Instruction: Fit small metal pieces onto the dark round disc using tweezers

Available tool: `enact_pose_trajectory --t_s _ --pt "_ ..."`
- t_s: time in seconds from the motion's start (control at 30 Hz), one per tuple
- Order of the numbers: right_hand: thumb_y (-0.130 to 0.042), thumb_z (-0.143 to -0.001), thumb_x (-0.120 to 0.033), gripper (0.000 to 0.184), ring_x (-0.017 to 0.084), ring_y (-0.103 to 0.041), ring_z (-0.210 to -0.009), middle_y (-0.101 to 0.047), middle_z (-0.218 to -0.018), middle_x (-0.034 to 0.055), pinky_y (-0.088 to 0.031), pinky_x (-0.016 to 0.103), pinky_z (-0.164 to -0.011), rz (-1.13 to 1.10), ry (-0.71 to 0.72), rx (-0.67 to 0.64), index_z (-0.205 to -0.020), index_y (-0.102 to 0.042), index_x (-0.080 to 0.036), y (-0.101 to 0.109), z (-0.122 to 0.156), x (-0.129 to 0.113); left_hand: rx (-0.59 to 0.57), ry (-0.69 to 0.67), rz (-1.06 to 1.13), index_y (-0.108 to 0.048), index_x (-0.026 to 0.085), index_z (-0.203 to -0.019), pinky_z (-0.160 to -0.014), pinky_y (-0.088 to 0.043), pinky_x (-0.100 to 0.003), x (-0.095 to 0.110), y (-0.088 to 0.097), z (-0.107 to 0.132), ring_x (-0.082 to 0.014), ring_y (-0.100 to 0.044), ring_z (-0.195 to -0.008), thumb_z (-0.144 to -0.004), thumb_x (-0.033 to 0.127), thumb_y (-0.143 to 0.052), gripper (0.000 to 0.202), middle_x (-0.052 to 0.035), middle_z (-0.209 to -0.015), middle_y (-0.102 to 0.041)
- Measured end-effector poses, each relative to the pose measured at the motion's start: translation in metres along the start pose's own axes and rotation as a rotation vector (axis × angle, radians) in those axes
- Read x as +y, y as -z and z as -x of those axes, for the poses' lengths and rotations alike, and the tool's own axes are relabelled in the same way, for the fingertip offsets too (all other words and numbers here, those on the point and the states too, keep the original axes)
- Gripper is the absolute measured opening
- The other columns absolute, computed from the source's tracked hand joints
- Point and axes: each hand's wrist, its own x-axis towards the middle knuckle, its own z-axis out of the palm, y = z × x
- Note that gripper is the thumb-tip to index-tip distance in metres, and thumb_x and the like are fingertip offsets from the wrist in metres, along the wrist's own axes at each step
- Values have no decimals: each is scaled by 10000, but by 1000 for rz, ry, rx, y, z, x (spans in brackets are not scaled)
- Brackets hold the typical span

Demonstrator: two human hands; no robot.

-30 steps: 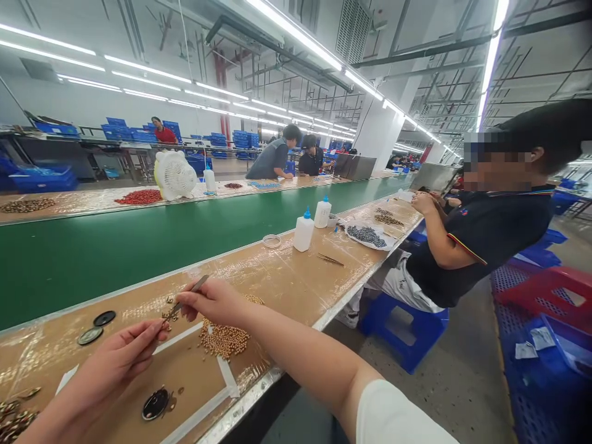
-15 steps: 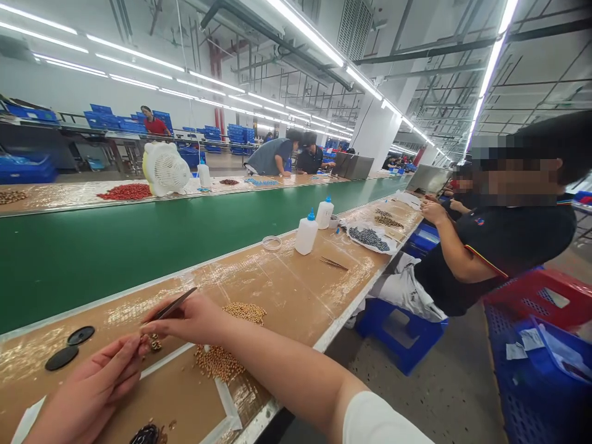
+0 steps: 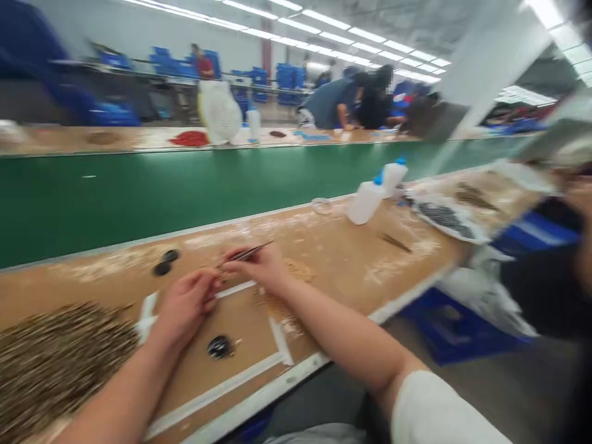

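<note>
My right hand (image 3: 259, 268) grips thin metal tweezers (image 3: 247, 251), whose tips point left toward my left hand (image 3: 187, 305). The left hand's fingers are pinched together on a small piece I cannot make out, right at the tweezer tips. Both hands hover over a brown work surface (image 3: 324, 246) inside a white taped rectangle (image 3: 222, 385). A pile of small tan beads (image 3: 282, 305) lies under my right wrist. A black round dish (image 3: 218, 346) sits below my hands. The picture is blurred by motion.
A large heap of brass-coloured parts (image 3: 55, 364) fills the left. Two black discs (image 3: 165, 262) lie near the green conveyor belt (image 3: 185, 185). White squeeze bottles (image 3: 370, 197), spare tweezers (image 3: 395, 242) and a tray of dark beads (image 3: 444, 217) stand to the right. Other people work across the belt and at my right.
The view has swung left and down, bringing the brass heap into sight. My hands stay together with the tweezers at the left fingertips; the neighbour has slid to the frame's right edge.
</note>
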Motion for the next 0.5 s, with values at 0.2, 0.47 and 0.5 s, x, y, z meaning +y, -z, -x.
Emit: enact_pose_trajectory --t_s 0.2,0.47,0.5 --pt "-893 -714 -380 264 159 -744 -694 -776 -754 37 -633 313 -727 -27 -57 99 -839 -775 -180 5 2 12 -38 -17 76 -645 133 -840 -415 -209 -122 4 -13 0 1 -283 -465 -707 548 -895 502 19 -712 -585" --pt "-831 -801 -381 195 163 -751 -709 -778 -774 76 -642 338 -712 94 -36 45 -845 -780 -198 1 10 6 -108 -24 92 -619 131 -832 -415 -183 -146 -4 -9 0 -2 -270 -458 -775 544 -851 477 9 -717 -604" --pt "-836 -793 -387 206 162 -750 -703 -776 -774 74 -649 346 -714 83 -40 44 -848 -779 -197 1 10 6 -109 -24 88 -622 131 -832 -418 -184 -148 -4 -9 0 -4 -276 -460 -772 546 -853 479 7 -713 -605"
